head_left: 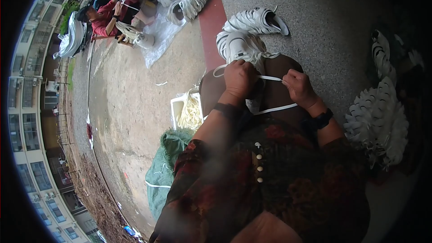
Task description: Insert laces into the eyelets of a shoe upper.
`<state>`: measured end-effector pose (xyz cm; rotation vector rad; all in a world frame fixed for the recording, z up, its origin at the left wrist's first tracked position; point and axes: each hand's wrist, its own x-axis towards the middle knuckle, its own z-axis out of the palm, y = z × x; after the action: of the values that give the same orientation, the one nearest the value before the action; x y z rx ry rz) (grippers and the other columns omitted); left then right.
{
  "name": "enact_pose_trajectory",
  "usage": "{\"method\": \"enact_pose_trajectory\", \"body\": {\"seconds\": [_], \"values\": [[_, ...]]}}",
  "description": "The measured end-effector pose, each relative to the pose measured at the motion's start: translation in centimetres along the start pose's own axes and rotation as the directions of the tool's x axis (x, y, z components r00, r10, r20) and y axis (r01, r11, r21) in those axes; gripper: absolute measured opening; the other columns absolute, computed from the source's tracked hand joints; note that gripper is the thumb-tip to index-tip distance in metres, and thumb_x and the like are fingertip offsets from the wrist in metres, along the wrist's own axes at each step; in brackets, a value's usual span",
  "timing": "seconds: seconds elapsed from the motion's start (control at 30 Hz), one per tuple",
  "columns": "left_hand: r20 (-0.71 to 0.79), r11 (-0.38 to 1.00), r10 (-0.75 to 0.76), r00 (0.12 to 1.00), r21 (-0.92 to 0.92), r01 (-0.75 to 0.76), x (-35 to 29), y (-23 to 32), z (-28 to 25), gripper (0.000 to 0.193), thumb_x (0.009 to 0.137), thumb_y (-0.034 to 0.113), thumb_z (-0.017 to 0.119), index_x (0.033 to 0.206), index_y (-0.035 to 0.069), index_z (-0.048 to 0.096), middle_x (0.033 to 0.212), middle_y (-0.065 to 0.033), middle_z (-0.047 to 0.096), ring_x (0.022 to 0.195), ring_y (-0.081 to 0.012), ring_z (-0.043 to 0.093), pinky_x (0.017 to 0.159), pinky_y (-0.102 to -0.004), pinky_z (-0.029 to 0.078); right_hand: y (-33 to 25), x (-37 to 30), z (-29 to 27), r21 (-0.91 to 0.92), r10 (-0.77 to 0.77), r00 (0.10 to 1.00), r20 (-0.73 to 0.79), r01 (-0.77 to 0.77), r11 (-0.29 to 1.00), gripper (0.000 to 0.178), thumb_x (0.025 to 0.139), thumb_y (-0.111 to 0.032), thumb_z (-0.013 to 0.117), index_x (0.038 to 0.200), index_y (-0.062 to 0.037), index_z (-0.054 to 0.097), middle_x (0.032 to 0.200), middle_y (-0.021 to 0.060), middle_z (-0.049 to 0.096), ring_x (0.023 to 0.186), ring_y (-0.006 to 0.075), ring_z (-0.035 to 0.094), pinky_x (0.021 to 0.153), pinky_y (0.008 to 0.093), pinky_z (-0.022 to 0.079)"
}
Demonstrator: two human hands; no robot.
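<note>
My left hand (pixel 241 77) is closed over a white shoelace (pixel 271 78) by the laced end of a white shoe upper (pixel 242 45) resting on my knees. A short stretch of that lace runs taut to my right hand (pixel 299 87), whose fingers are pinched on it. Another strip of white lace (pixel 275 109) crosses my lap below my hands. A loop of lace sticks out left of my left hand. Just beyond the upper, a curved row of nested white shoe uppers (pixel 256 20) reaches away to the right.
Left of my lap stand a white box (pixel 176 113) of pale laces and a green sack (pixel 157 177). More white uppers are heaped at the right (pixel 378 123). Far left, a person in red (pixel 105 18) sits near plastic sheeting (pixel 157 40) and stacked uppers (pixel 194 0).
</note>
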<state>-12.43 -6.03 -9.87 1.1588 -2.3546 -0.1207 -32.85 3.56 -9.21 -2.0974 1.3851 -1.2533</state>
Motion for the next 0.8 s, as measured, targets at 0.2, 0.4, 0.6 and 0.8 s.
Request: {"method": "enact_pose_trajectory", "body": {"seconds": [0.2, 0.4, 0.6, 0.8], "values": [[0.247, 0.956, 0.14, 0.959, 0.219, -0.196, 0.1, 0.1, -4.3, 0.005, 0.067, 0.016, 0.06, 0.065, 0.012, 0.059, 0.071, -0.0067, 0.058, 0.074, -0.0257, 0.058, 0.065, -0.0383, 0.045, 1.0, -0.6, -0.8, -0.297, 0.022, 1.0, -0.005, -0.023, 0.955, 0.01, 0.075, 0.003, 0.057, 0.071, -0.0016, 0.048, 0.067, 0.0148, 0.046, 0.062, 0.0335, 0.052, 0.051, 0.0402, 0.039], [0.179, 0.93, -0.151, 0.972, 0.36, 0.078, -8.5, -9.2, -12.4, 0.009, 0.067, 0.01, 0.06, 0.06, 0.008, 0.056, 0.063, -0.0108, 0.056, 0.064, -0.0312, 0.056, 0.06, -0.0407, 0.046, 7.1, -4.8, -6.6, -0.514, 0.253, 0.96, -0.122, -0.279, 0.811, 0.003, 0.078, -0.002, 0.055, 0.08, -0.0023, 0.052, 0.075, 0.0169, 0.05, 0.071, 0.0394, 0.053, 0.057, 0.044, 0.042], [0.161, 0.728, -0.632, 0.758, 0.458, 0.509, -19.0, -13.3, -12.6, 0.012, 0.073, 0.016, 0.065, 0.066, 0.007, 0.063, 0.074, -0.0113, 0.062, 0.074, -0.0321, 0.06, 0.065, -0.0424, 0.049, 8.5, -5.9, -6.3, -0.589, 0.424, 0.905, 0.023, -0.33, 0.737, 0.007, 0.076, -0.004, 0.056, 0.083, -0.0057, 0.057, 0.08, 0.0177, 0.056, 0.077, 0.0385, 0.056, 0.064, 0.046, 0.046], [-0.01, 0.931, -0.341, 0.94, -0.141, 0.337, -11.1, -9.2, -8.3, 0.023, 0.076, 0.005, 0.064, 0.099, 0.002, 0.062, 0.099, -0.0156, 0.062, 0.088, -0.0318, 0.062, 0.075, -0.0357, 0.05, 3.5, 0.1, 1.8, -0.194, 0.061, 0.995, 0.082, -0.044, 0.98, 0.046, 0.072, 0.004, 0.06, 0.117, 0.0014, 0.051, 0.117, 0.0199, 0.052, 0.108, 0.0376, 0.052, 0.094, 0.0379, 0.043]]}}
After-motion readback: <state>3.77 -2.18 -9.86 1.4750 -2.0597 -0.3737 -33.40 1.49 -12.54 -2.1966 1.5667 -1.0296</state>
